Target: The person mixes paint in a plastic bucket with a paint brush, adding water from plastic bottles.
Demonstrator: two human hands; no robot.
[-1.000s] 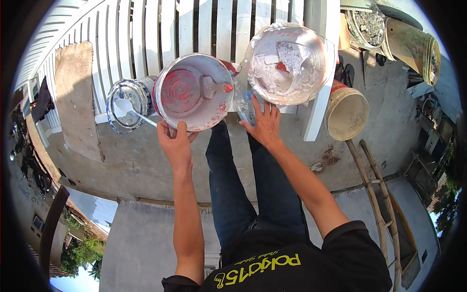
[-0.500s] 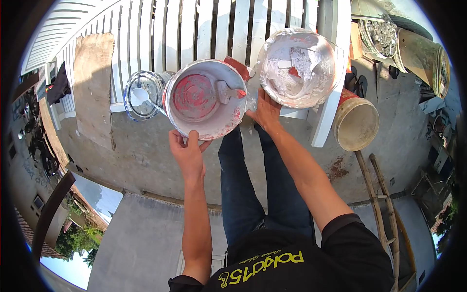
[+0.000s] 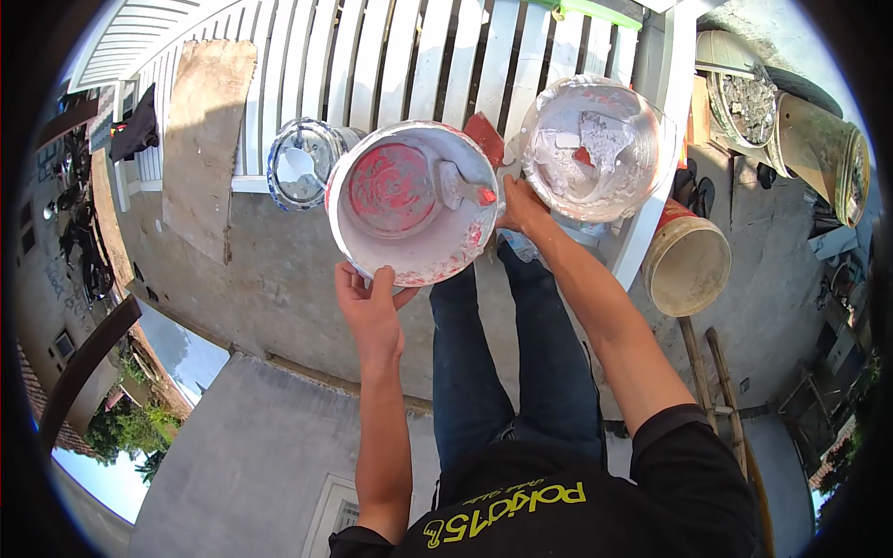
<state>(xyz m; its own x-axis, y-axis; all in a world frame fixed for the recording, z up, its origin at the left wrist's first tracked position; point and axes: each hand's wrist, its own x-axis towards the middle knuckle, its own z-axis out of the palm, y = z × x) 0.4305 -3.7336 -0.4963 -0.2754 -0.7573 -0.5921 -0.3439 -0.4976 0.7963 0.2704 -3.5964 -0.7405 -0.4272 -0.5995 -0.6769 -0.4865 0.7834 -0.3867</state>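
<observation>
A white plastic bucket [image 3: 372,249] tilts toward me, its inside smeared with white and red residue. Inside it lies a putty-coated tool with a red tip [image 3: 456,186], its kind hard to make out. My left hand [image 3: 372,312] grips the bucket's near rim at the lower left, thumb on the rim. On the bucket's right side, my right hand [image 3: 524,206] is closed against the outer wall, fingertips partly hidden. Just beyond that hand stands a second bucket [image 3: 642,181] with white putty inside. Behind the tilted bucket shows a flat red piece [image 3: 485,139].
The buckets are at a white slatted bench [image 3: 395,74]. A blue-stained clear container [image 3: 299,191] stands left, near a worn board [image 3: 206,139]. An open bucket [image 3: 688,267] lies at right above wooden poles [image 3: 698,363]. Clear plastic [image 3: 521,246] hangs below my right hand.
The view has shifted and turned slightly, so most things appear further right. A green edge has come into view at the top. Both hands keep their hold on the bucket.
</observation>
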